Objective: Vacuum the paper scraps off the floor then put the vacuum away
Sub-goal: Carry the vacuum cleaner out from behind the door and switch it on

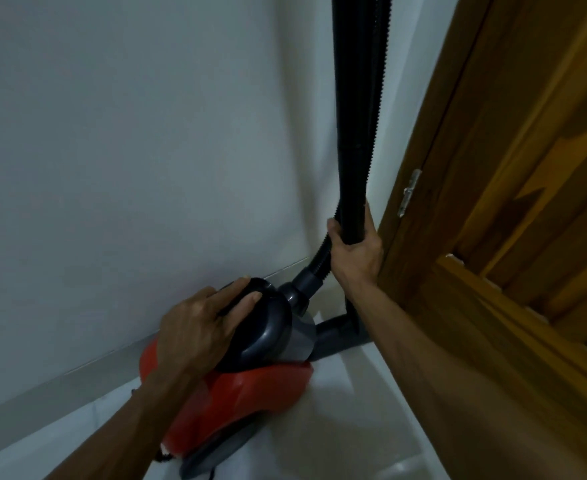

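- My left hand (195, 327) is wrapped over the dark handle at the top of the red vacuum (250, 393), lower centre of the frame.
- My right hand (354, 251) grips the black wand (354, 98) and the ribbed hose (319, 258), held upright at centre right.
- The vacuum sits on the pale floor (354, 427), in the corner between the white wall (129, 150) and the wooden door (510, 168).
- No paper scraps visible; I judge vacuuming done and stowing nearly complete. Releasing both hands remains.
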